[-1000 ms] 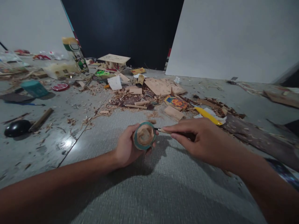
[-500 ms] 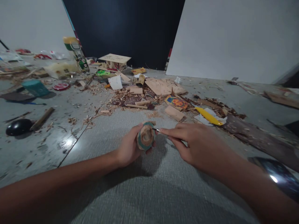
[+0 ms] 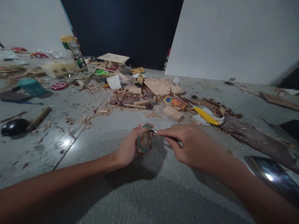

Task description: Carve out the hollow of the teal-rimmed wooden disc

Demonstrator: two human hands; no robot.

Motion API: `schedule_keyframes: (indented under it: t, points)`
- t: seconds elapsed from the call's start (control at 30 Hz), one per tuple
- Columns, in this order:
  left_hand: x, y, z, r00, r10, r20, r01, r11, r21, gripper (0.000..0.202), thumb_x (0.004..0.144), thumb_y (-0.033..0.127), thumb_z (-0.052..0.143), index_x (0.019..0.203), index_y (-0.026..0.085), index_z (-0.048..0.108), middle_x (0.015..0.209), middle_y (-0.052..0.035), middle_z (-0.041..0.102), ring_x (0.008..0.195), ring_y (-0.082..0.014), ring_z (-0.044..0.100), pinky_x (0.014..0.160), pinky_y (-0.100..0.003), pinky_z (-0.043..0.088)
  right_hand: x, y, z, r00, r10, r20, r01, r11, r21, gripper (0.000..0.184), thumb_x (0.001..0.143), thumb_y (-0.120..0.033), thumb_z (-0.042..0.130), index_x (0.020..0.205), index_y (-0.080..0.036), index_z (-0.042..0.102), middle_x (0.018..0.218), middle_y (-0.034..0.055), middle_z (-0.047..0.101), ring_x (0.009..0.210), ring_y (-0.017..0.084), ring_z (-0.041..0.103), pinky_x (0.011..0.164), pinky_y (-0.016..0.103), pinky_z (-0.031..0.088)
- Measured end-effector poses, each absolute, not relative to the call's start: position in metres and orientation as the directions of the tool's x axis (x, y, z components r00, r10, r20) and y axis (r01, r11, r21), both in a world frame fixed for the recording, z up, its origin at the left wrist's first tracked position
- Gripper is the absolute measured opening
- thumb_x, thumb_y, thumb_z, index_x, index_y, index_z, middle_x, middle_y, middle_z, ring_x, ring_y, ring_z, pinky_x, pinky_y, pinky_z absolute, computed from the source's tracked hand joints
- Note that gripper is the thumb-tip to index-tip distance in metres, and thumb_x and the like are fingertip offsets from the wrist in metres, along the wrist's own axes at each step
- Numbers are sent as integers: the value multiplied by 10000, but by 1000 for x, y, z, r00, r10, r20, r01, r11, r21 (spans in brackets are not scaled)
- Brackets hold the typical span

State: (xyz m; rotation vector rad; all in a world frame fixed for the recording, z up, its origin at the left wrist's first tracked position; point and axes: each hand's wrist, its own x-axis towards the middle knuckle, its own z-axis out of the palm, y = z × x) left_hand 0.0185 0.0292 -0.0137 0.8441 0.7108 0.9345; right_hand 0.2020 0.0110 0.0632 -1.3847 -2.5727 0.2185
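My left hand (image 3: 127,148) is closed around a small round wooden piece (image 3: 144,140) with a teal rim, its hollowed brown face turned to the right. My right hand (image 3: 189,143) pinches a thin carving tool (image 3: 154,132) whose metal tip touches the upper edge of the wooden piece. Both hands hover just above a grey woven mat (image 3: 149,186) in the middle of the view.
Wood shavings, flat wooden boards (image 3: 163,86), a painted block (image 3: 175,101), a yellow tool (image 3: 206,115), a small wooden model (image 3: 113,60), a carton (image 3: 76,53), a teal box (image 3: 32,87) and a black oval object (image 3: 14,127) lie scattered beyond the mat. A shiny dark object (image 3: 268,175) lies at right.
The wooden piece has turned in my left hand, so its hollow face now points more to the right. My right hand and the tool shifted slightly left and closer to it.
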Motion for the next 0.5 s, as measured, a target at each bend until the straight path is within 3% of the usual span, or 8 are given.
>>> schedule_keyframes:
  t: [0.13, 0.3, 0.5]
  points:
    - [18, 29, -13, 402, 895, -194, -379, 356, 854, 323, 857, 459, 484, 863, 161, 611, 723, -39, 641, 524, -130, 542, 434, -226, 383, 208, 17, 61, -586, 798, 143, 756, 601, -259, 339, 878, -107, 542, 1055, -260, 788, 922, 48, 793, 744, 196, 696, 633, 285, 463]
    - [16, 31, -14, 464, 876, -135, -388, 338, 858, 401, 818, 471, 466, 993, 147, 626, 796, -70, 665, 517, -137, 542, 404, -227, 364, 212, 20, 62, -592, 797, 122, 738, 596, -316, 390, 848, -59, 568, 1110, -261, 774, 938, 25, 797, 796, 192, 711, 683, 282, 487]
    - [14, 35, -17, 513, 852, -105, -427, 359, 830, 482, 824, 469, 432, 1061, 102, 636, 789, -93, 671, 526, -153, 558, 424, -232, 372, 219, 25, 60, -598, 787, 154, 700, 606, -377, 377, 853, -69, 573, 1111, -254, 775, 876, 21, 794, 712, 151, 692, 645, 250, 475]
